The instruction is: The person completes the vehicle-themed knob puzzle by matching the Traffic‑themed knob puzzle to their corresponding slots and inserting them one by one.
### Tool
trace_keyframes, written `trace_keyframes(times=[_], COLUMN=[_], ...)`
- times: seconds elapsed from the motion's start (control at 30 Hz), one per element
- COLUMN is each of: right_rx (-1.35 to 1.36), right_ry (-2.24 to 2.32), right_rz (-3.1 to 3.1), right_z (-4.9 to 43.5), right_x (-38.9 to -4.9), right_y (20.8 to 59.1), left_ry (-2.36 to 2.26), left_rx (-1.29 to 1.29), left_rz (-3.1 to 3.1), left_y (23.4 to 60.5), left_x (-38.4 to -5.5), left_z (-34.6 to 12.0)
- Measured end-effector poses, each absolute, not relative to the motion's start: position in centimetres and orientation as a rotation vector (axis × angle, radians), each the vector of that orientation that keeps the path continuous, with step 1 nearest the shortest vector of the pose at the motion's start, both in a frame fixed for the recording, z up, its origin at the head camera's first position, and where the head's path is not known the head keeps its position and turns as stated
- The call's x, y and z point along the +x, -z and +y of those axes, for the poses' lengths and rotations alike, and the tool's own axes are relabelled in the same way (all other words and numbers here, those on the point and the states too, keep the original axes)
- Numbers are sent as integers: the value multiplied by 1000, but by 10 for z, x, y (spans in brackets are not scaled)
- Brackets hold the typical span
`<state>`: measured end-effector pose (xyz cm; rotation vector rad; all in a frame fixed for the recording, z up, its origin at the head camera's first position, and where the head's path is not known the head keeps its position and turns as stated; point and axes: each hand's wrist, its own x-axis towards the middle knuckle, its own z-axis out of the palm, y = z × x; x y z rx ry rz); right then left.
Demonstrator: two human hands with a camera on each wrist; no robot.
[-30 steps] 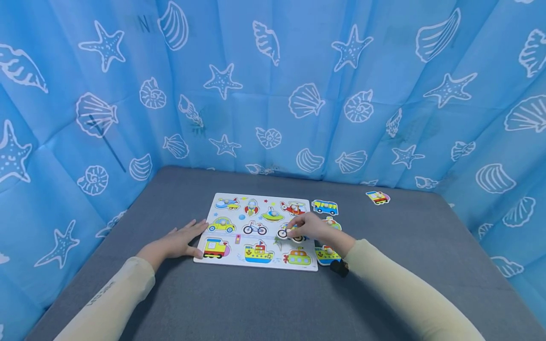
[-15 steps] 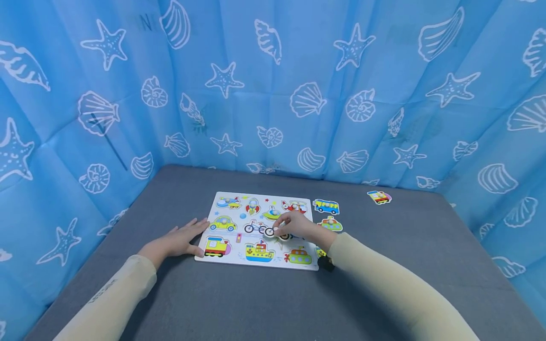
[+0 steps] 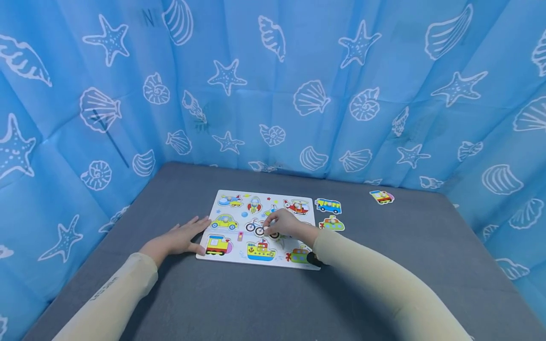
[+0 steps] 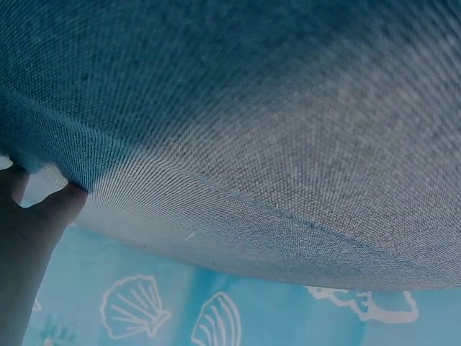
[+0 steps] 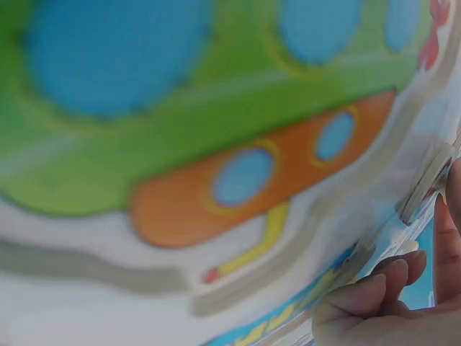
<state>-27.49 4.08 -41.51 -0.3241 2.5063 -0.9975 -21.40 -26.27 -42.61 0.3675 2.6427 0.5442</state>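
A white puzzle board point(image 3: 238, 251) with vehicle pictures lies on the grey table. My left hand point(image 3: 181, 238) rests at its left side, fingers spread, with fingertips and thumb at the board's edge. My right hand point(image 3: 285, 223) pinches the knob of a bicycle puzzle piece point(image 3: 274, 235) over the bicycle picture in the middle row. In the right wrist view, the piece's pale edge point(image 5: 426, 182) shows by the fingers, beyond a large close-up of the board's submarine picture point(image 5: 238, 176). The left wrist view shows mostly cloth, with left fingertips at its side.
To the board's right lie a bus piece point(image 3: 328, 205) and a submarine piece point(image 3: 332, 223). Farther right is a train piece point(image 3: 381, 197). Knobbed pieces such as the yellow car point(image 3: 224, 221) and red helicopter point(image 3: 296, 206) sit in the board. A blue shell-print curtain point(image 3: 239, 113) surrounds the table.
My right hand has carried the bicycle piece leftward from the right part of the board onto the bicycle picture. The left hand stays at the board's edge. The view has shifted slightly.
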Motion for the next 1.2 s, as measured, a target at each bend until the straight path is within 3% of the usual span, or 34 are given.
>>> trace_keyframes(times=[0.73,1.2], right_rx=[-518,-365], right_ry=[795,910], right_rz=[2573,2521], right_z=[12,31], right_x=[-293,-296], right_y=[408,405], left_ry=[-522,-573], left_rx=[407,361], left_rz=[2644,2638], left_y=[417,423], left_x=[-215,-210], left_z=[-258,-260])
